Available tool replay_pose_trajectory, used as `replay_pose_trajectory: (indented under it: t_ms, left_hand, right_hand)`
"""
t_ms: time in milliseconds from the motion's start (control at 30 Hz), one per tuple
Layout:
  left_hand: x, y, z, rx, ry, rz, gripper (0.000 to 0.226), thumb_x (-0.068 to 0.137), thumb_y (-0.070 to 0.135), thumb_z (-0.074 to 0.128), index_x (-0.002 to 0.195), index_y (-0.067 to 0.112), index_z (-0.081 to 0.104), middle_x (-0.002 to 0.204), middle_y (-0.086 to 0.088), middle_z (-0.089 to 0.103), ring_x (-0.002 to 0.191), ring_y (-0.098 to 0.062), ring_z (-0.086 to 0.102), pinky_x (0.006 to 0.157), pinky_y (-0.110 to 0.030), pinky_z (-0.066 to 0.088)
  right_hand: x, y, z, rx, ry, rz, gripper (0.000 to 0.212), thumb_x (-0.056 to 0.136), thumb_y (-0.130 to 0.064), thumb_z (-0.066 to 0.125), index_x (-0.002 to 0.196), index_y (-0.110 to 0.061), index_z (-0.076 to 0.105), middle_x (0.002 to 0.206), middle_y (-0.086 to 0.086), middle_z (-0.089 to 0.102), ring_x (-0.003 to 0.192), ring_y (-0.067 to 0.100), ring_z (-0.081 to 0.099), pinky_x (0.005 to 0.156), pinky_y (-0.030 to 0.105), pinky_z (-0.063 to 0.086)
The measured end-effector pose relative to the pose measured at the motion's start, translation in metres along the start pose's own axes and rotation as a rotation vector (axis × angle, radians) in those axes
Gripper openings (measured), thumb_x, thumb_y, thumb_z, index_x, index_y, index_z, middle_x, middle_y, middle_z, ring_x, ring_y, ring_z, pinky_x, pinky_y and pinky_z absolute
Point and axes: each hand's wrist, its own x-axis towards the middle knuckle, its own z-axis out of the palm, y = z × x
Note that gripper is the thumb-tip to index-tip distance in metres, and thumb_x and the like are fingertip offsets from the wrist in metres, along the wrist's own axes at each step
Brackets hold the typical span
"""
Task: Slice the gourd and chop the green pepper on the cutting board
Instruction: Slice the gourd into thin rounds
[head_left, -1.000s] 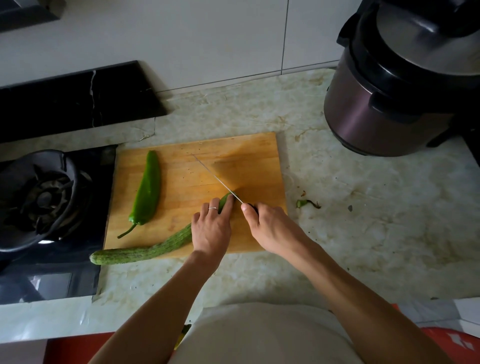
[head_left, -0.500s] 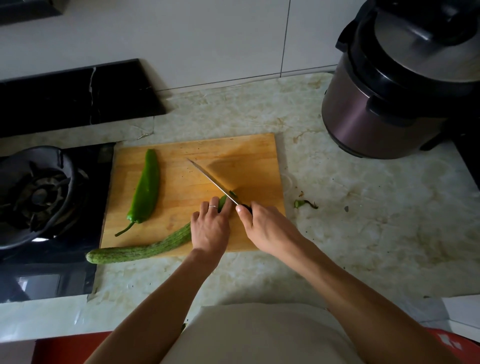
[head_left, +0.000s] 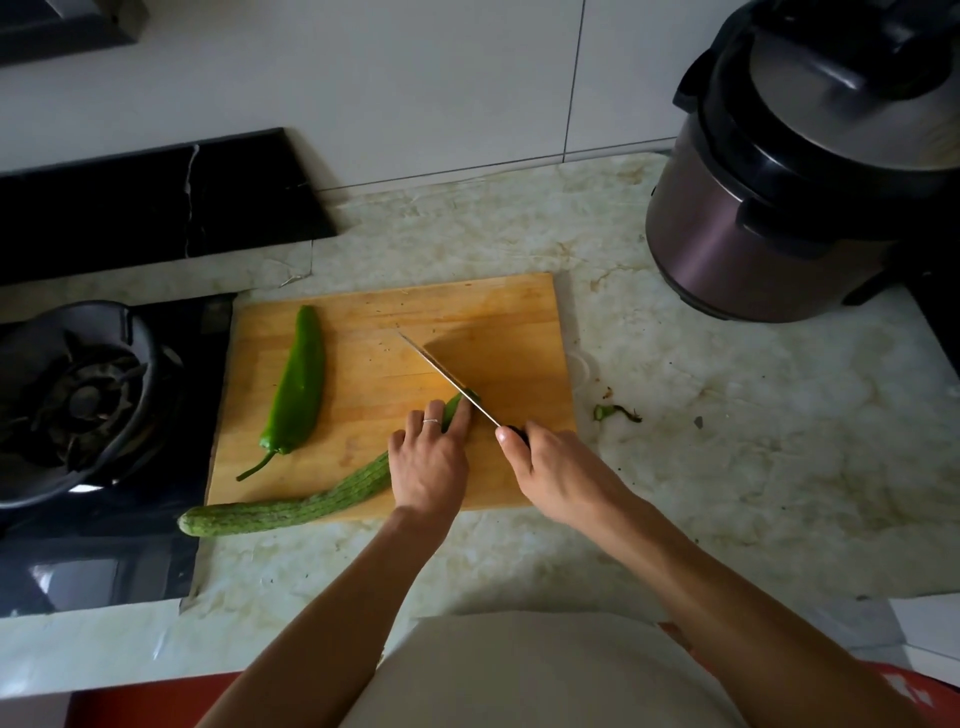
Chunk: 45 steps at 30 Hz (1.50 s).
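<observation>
Head view. Over the last second the knife (head_left: 447, 376) has been swung from a steep, nearly edge-on pose to a lower slant across the tip of the gourd (head_left: 291, 506), with its point moved toward the far left of the cutting board (head_left: 509, 312). From this it is judged that the first slice is being started; no cut pieces are seen on the board, so the task is taken to be at its very beginning. The pepper (head_left: 296, 384) has been left where it was, whole, on the left part of the board, well apart from both hands.

The gourd is laid slantwise along the near edge of the board. Its thick end overhangs the near left corner onto the surface (head_left: 727, 467), and its thin end is covered by the left hand (head_left: 428, 460). That hand is pressed down on the gourd, fingers laid along it and fingertips just short of the blade; a ring is worn on one finger. The right hand (head_left: 558, 473) is curled round the dark knife handle, just right of the gourd's tip. The blade meets the gourd just beyond the left fingertips; how deep it has entered cannot be told.

A small green scrap (head_left: 613, 413) lies on the surface right of the board. A cooker (head_left: 779, 208) stands at far right and a gas burner (head_left: 78, 400) at left.
</observation>
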Motion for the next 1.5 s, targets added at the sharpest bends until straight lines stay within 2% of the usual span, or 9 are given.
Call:
replay_pose_trajectory:
  t_ms: [200,333,467,700,1000,1100,1267,1400,1500]
  left_hand:
    - [-0.002,-0.005,0.006,-0.049,0.072,0.066,0.059,0.079,0.008,0.071,0.135,0.021,0.06,0.116,-0.013,0.062,0.097,-0.036,0.061,0.071,-0.047,0.051]
    - [-0.004,-0.01,0.005,-0.075,0.08,0.09,0.064,0.076,0.002,0.073,0.137,0.019,0.059,0.117,-0.016,0.062,0.097,-0.038,0.063,0.073,-0.049,0.053]
    - [-0.003,-0.009,0.004,-0.123,0.117,0.078,0.047,0.087,0.006,0.054,0.132,0.018,0.062,0.117,-0.016,0.064,0.096,-0.039,0.064,0.074,-0.05,0.053]
    - [-0.002,-0.006,0.007,-0.15,0.146,0.059,0.051,0.08,0.002,0.074,0.128,0.018,0.065,0.115,-0.016,0.065,0.097,-0.039,0.065,0.074,-0.05,0.053]
    - [-0.002,-0.006,0.009,-0.126,0.176,0.075,0.056,0.072,-0.002,0.077,0.125,0.016,0.067,0.112,-0.017,0.067,0.092,-0.04,0.066,0.07,-0.049,0.054]
    - [-0.002,-0.006,0.01,-0.125,0.202,0.073,0.053,0.073,-0.003,0.076,0.122,0.016,0.068,0.11,-0.017,0.067,0.09,-0.04,0.065,0.07,-0.048,0.054]
    - [-0.002,-0.006,0.013,-0.1,0.227,0.068,0.041,0.082,0.004,0.061,0.12,0.018,0.069,0.11,-0.015,0.066,0.091,-0.038,0.065,0.069,-0.047,0.053]
    - [-0.002,-0.007,0.015,-0.1,0.201,0.062,0.045,0.079,0.003,0.074,0.121,0.018,0.069,0.111,-0.014,0.066,0.092,-0.038,0.064,0.071,-0.047,0.052]
    - [-0.002,-0.009,0.015,-0.086,0.191,0.067,0.042,0.081,0.006,0.074,0.121,0.018,0.068,0.112,-0.014,0.065,0.093,-0.039,0.063,0.072,-0.048,0.052]
  right_hand:
    - [0.01,0.007,0.0,0.213,0.014,0.083,0.053,0.102,-0.057,0.024,0.089,-0.017,0.056,0.081,0.004,0.062,0.071,0.02,0.06,0.063,0.034,0.045]
    - [0.014,0.007,0.003,0.315,0.031,0.099,0.06,0.103,-0.056,0.023,0.1,-0.012,0.064,0.095,0.007,0.068,0.084,0.023,0.065,0.079,0.039,0.054]
    - [0.011,0.011,0.0,0.313,0.049,0.085,0.054,0.103,-0.054,0.026,0.089,-0.015,0.06,0.08,0.005,0.065,0.074,0.02,0.062,0.07,0.035,0.049]
    - [-0.001,0.014,-0.013,0.303,0.045,0.055,0.049,0.101,-0.057,0.031,0.072,-0.023,0.05,0.064,-0.002,0.056,0.055,0.015,0.055,0.051,0.029,0.039]
    - [-0.009,0.005,-0.011,0.209,-0.004,0.034,0.044,0.101,-0.058,0.031,0.073,-0.027,0.045,0.068,-0.001,0.055,0.059,0.018,0.057,0.053,0.031,0.039]
    - [-0.01,0.005,-0.011,0.156,-0.009,0.029,0.046,0.101,-0.057,0.03,0.08,-0.021,0.049,0.067,0.0,0.054,0.059,0.019,0.056,0.051,0.032,0.039]
    - [-0.011,0.002,-0.007,0.132,-0.006,0.027,0.048,0.102,-0.058,0.028,0.086,-0.018,0.051,0.07,0.001,0.057,0.062,0.022,0.059,0.055,0.034,0.043]
    - [-0.011,-0.001,-0.004,0.12,-0.001,0.039,0.047,0.101,-0.058,0.028,0.088,-0.018,0.049,0.073,0.002,0.054,0.064,0.023,0.055,0.058,0.032,0.04]
    - [-0.011,-0.003,-0.001,0.096,0.011,0.025,0.045,0.102,-0.058,0.028,0.088,-0.019,0.046,0.076,0.004,0.055,0.064,0.024,0.053,0.058,0.033,0.038]
